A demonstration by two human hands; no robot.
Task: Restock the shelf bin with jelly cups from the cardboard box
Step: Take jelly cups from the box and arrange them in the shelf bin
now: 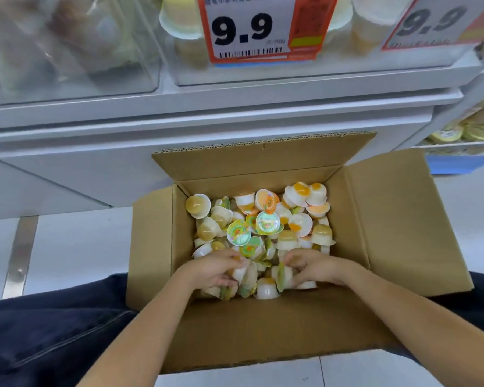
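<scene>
Scooping, by the look of it: both hands are down in the cardboard box (pixel 263 325), at the near end of the jelly cups (pixel 260 227). Left hand (pixel 217 270) is curled around a few cups, fingers closed on them. Right hand (pixel 313 268) is also curled into the pile; whether it has a firm hold on any cup is hard to tell, since its fingers are buried. Working with two hands probably gathers a bigger batch per trip. Box sits on the floor with its flaps folded out, so access is clear. Shelf bin (pixel 313 71) is above the box's far edge, behind the 9.9 price tag (pixel 252 29), with larger cups showing through its clear front.
</scene>
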